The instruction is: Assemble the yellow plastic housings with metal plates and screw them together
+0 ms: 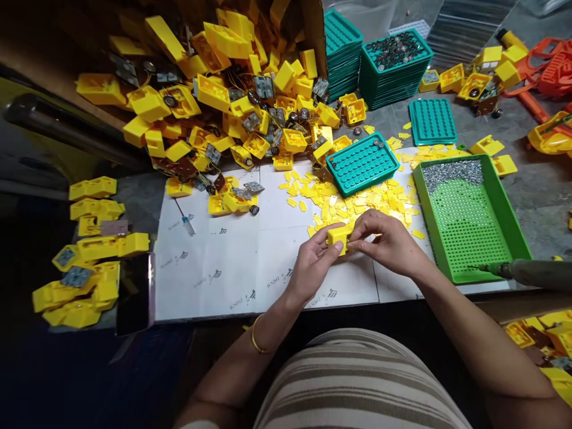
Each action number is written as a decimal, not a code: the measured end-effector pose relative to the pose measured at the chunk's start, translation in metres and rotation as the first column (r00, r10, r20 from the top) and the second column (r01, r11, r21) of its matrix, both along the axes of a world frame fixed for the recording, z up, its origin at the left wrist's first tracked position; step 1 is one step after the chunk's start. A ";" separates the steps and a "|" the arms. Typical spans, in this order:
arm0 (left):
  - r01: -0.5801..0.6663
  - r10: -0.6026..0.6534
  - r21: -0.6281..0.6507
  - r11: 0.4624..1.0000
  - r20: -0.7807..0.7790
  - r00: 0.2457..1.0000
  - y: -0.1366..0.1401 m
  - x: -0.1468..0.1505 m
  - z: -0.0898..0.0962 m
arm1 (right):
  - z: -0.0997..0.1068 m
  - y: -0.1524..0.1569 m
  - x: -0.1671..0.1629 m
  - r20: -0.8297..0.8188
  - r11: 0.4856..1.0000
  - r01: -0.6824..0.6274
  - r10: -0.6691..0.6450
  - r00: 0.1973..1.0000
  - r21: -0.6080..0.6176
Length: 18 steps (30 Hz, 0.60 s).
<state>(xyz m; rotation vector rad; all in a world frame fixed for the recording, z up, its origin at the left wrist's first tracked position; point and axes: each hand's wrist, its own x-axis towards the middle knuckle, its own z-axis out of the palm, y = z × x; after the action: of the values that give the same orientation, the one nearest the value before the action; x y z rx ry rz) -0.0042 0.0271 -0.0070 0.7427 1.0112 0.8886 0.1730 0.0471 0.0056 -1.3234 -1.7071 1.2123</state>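
My left hand [315, 262] is closed around a small yellow plastic housing [338, 238], its thumb pressed on the near face. At the right side of that housing my right hand [386, 241] has its thumb and fingers pinched together. Whatever sits between those fingertips is too small to make out. Both hands are just above the white sheet, at the near edge of a spread of small flat yellow pieces [348, 205]. Beyond them a teal tray [364, 164] with round hollows lies tilted on the pieces, a few small round metal parts in it.
A large heap of yellow housings [223, 101] with wires fills the back left. On the right stands a green perforated basket [469, 232] with small metal bits; an electric screwdriver [531, 269] reaches over it. Stacked teal trays [393, 77], a small screwdriver [187, 225] and a phone [134, 295] lie around.
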 end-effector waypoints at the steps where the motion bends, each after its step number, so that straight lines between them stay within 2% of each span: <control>1: 0.016 -0.016 0.020 1.000 -0.010 1.000 0.001 -0.002 0.001 | 0.000 -0.001 -0.001 -0.057 0.997 0.019 -0.023 0.998 -0.069; 5: 0.105 -0.102 0.039 0.994 -0.069 0.992 0.001 -0.008 0.005 | -0.002 -0.005 -0.003 -0.184 0.945 -0.018 -0.045 0.982 -0.328; 8: 0.161 -0.155 0.046 0.986 -0.105 0.982 -0.004 -0.009 0.005 | -0.004 -0.006 -0.001 -0.239 0.911 -0.076 -0.025 0.971 -0.406; 12: 0.165 -0.156 0.051 0.985 -0.157 0.975 -0.011 -0.007 0.006 | -0.005 -0.004 0.000 -0.316 0.865 -0.159 0.000 0.949 -0.476; 15: 0.088 -0.089 -0.023 0.996 -0.055 0.995 -0.011 -0.002 0.006 | -0.006 -0.004 -0.002 -0.342 0.877 -0.134 -0.037 0.939 -0.462; 18: -0.021 0.053 -0.218 0.976 0.144 0.988 -0.006 0.002 0.005 | -0.010 -0.008 -0.005 -0.391 0.888 -0.054 -0.145 0.909 -0.456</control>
<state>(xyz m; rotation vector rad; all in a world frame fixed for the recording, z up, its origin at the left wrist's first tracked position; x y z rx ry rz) -0.0023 0.0210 -0.0019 0.4683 0.9726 0.8381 0.1675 0.0395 -0.0039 -1.2314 -1.1140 1.7989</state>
